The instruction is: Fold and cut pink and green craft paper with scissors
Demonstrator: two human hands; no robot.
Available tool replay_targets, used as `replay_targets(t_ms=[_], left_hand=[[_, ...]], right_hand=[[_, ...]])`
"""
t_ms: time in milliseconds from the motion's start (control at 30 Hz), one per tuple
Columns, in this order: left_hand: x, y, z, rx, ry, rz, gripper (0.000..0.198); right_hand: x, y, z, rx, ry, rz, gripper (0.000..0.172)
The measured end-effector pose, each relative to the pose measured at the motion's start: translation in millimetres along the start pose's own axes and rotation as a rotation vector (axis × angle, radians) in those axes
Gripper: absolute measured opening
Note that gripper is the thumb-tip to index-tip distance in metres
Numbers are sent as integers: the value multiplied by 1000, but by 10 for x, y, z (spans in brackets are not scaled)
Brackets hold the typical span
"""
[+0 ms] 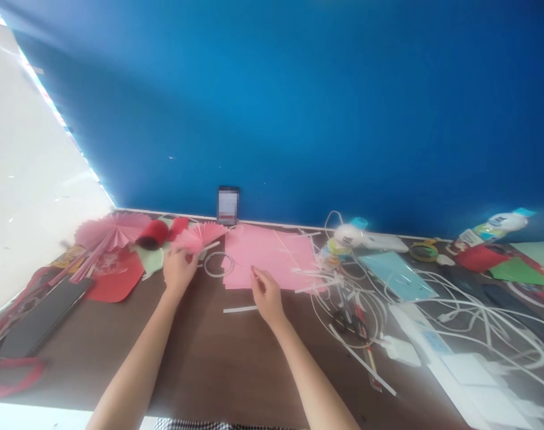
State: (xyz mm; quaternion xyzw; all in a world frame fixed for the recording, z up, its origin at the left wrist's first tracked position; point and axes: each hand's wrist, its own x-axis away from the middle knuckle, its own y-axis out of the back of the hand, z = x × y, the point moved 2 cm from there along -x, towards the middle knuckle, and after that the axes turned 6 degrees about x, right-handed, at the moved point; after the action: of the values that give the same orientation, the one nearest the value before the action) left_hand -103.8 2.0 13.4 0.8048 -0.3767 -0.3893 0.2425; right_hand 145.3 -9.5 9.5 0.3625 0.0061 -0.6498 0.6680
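My left hand [178,270] is closed on the base of a pink pleated paper fan [199,236] near the back of the brown table [209,352]. My right hand [266,291] has its fingers curled at the near edge of a flat pink paper sheet [272,254]; what it pinches is too blurred to name. A thin white paper strip [239,309] lies on the table between my two forearms. A loop of white cord [218,264] lies between the fan and the sheet.
More pink and red paper fans [113,232] and a red cutout [114,280] lie left, beside a dark phone [43,316]. Another phone [228,205] leans on the blue wall. Right: scissors [350,319], tangled white cables [455,304], glue bottles [346,236], coloured paper [397,275].
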Motion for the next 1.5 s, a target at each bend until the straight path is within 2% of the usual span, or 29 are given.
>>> replay_targets(t_ms=[100,200,333,467,567,667,733,900,1000,1167,1500], left_hand=[[66,-19,-105,254,14,-74,15],[189,-69,-259,474,35,-125,16],[352,-157,-435,581,32,-74,19],[452,-237,-511,662,38,20,21],[499,-271,-535,700,50,43,19],[533,-288,-558,724,58,47,15],[552,-290,-576,728,46,35,13],[589,-266,-635,777,50,25,12],[608,-247,-673,815,66,42,11],[625,-237,-695,799,31,23,10],[637,-198,-734,820,1,58,9]], right_hand=[[20,-35,56,-107,-57,46,31],[70,-109,85,-291,-173,104,38],[120,-187,112,-439,-268,145,42],[111,-163,173,-292,-174,47,36],[99,-137,238,-172,-90,-11,31],[105,-148,283,-169,-77,9,31],[115,-172,286,-222,-123,38,32],[124,-227,247,-466,-353,85,38],[119,-231,255,-545,-408,83,39],[128,-233,264,-529,-377,80,38],[105,-231,253,-488,-358,121,34]])
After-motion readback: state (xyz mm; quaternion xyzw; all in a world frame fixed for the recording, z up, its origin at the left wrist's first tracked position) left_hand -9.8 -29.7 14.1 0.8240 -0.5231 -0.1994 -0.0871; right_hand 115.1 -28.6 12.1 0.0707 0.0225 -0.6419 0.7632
